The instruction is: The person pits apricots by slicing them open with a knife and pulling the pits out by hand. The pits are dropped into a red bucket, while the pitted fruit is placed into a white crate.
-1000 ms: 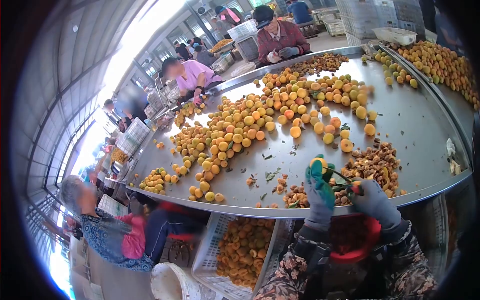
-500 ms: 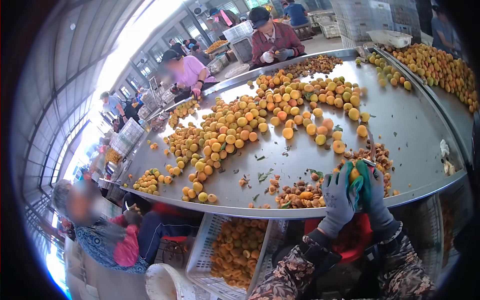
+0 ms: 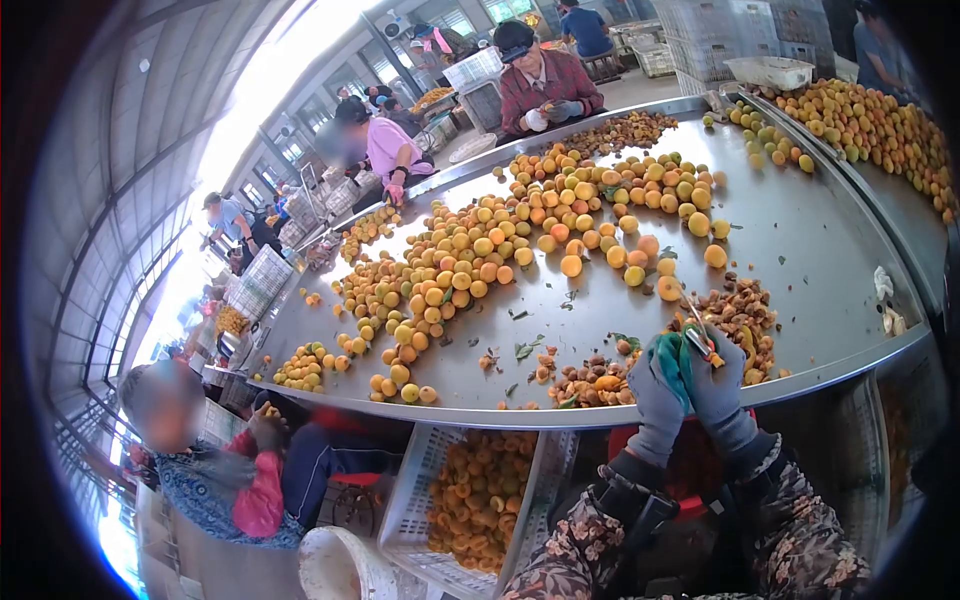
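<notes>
My right hand (image 3: 720, 372), in a grey glove with a green palm, is closed round a small knife (image 3: 697, 338). Its thin blade points up and away over the table edge. A bit of orange shows by the knife's metal part. Pressed against it, my left hand (image 3: 660, 382) in a matching glove has its fingers curled in; what they hold is hidden. Just beyond both hands lies a heap of cut apricot pieces and stones (image 3: 745, 315). Another such pile (image 3: 595, 383) sits left of my left hand, along the table's front rim.
Whole apricots (image 3: 480, 245) spread across the metal table (image 3: 830, 275). Below its edge are a white crate (image 3: 405, 500) of apricot halves, a red tub (image 3: 690, 470) and a white bucket (image 3: 330, 560). A seated person (image 3: 230, 480) works at left; others sit across the table.
My hands have shifted slightly left and turned. The apricot visible between them before is now out of sight, and the knife blade has swung to the left.
</notes>
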A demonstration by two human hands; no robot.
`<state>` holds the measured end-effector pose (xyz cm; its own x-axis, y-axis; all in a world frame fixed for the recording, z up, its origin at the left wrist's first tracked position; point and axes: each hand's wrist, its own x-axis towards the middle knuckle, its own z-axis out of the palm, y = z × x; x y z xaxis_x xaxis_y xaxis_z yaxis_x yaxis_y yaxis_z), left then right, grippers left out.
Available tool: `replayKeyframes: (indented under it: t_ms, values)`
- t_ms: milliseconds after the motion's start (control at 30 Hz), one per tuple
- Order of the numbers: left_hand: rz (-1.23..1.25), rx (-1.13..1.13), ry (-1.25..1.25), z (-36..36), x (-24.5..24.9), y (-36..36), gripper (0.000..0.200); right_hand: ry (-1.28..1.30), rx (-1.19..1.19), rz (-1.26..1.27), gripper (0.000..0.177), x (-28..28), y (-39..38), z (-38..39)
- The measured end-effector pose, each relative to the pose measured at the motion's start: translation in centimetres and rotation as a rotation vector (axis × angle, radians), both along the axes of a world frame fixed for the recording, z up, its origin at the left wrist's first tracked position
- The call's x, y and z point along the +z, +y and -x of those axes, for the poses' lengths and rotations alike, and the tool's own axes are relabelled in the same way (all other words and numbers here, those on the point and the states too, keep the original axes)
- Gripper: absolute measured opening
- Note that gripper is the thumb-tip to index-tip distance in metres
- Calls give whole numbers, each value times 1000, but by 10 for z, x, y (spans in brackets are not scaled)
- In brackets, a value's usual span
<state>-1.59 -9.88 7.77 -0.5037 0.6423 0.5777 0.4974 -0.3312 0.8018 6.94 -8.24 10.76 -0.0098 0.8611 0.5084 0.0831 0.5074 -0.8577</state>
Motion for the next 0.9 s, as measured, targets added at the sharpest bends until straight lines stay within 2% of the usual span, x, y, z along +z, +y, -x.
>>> replayKeyframes:
  t_ms: [67, 100, 233, 300, 333, 367, 400, 467, 533, 567, 633, 667, 733, 767, 800, 833, 867, 900]
  values:
    - [15, -526, -864, -1, -2, 2, 26, -226, 39, -171, 16, 3, 2, -6]
    - [18, -519, -973, -12, 27, -12, 25, -218, -3, -205, 13, -1, 3, -4]
    - [15, -578, -1008, -7, 25, -6, 26, -307, -2, -224, 14, 2, 3, -10]
    - [37, -467, -1347, -5, 33, -3, 29, -154, 20, -188, 21, 13, 2, -14]
    - [45, -545, -1424, 4, 24, 2, 35, -172, 9, -171, 21, 15, 3, -15]
    - [58, -594, -1480, 16, 10, 5, 38, -80, 82, -191, 27, 17, 3, -17]
    - [71, -631, -1528, 19, 5, 3, 41, 4, 150, -198, 32, 17, 2, -21]
    - [87, -700, -1598, 22, 5, 0, 46, -281, 142, -253, 40, 14, 3, -24]
    - [-15, -938, -1294, 19, 5, -8, 46, -392, 219, -151, 42, 9, 1, -21]
    - [-5, -946, -1334, 16, 7, -10, 46, -424, 207, -127, 42, 6, 3, -17]
    - [-53, -826, -1162, 18, 10, -11, 45, -455, 232, -302, 42, 0, 10, -8]
    - [-68, -783, -1112, 21, 10, -11, 45, -477, 235, -291, 42, -2, 12, -9]
    - [8, -918, -1720, 28, 18, -3, 45, -40, 247, -306, 37, 5, 15, -8]
    - [17, -704, -1745, 22, 30, -6, 47, -55, 248, -302, 37, 14, 16, -10]
    - [18, -706, -1760, 25, 27, -7, 47, 141, 315, -69, 31, 30, 15, -13]
    - [93, -812, -1647, 31, 24, -9, 47, 337, 367, 164, 27, 42, 15, -17]
    - [167, -919, -1525, 32, 23, -7, 48, 513, 330, 225, 28, 48, 18, -18]
    - [280, -748, -1512, 23, 41, -8, 51, 659, 475, 204, 34, 53, 26, -23]
